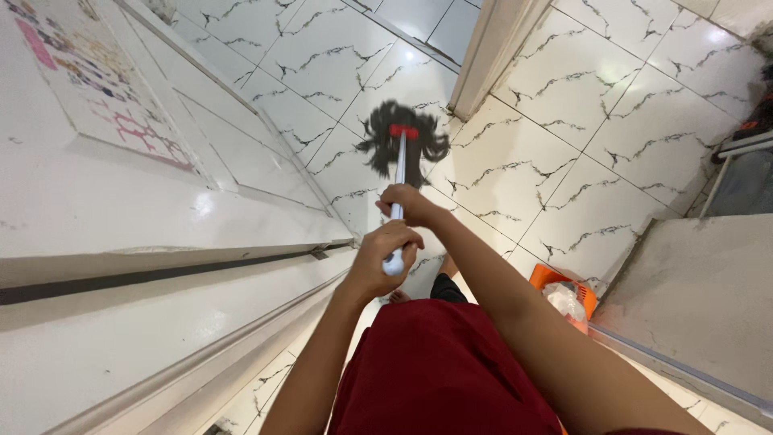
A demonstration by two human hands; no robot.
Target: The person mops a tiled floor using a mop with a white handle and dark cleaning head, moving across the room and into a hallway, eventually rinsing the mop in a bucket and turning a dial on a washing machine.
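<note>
Both hands are clamped on the mop handle (398,173): left hand (385,262) at its top end, right hand (411,205) just below. The mop head (403,141) lies on the tiled floor (564,121) near the door frame (491,56); I think even pressure would sweep better.

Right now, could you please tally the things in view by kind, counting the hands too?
Hands: 2, left hand and right hand, both gripping the mop handle
Mop: 1
Orange basket: 1
White door: 1
Total: 5
</note>
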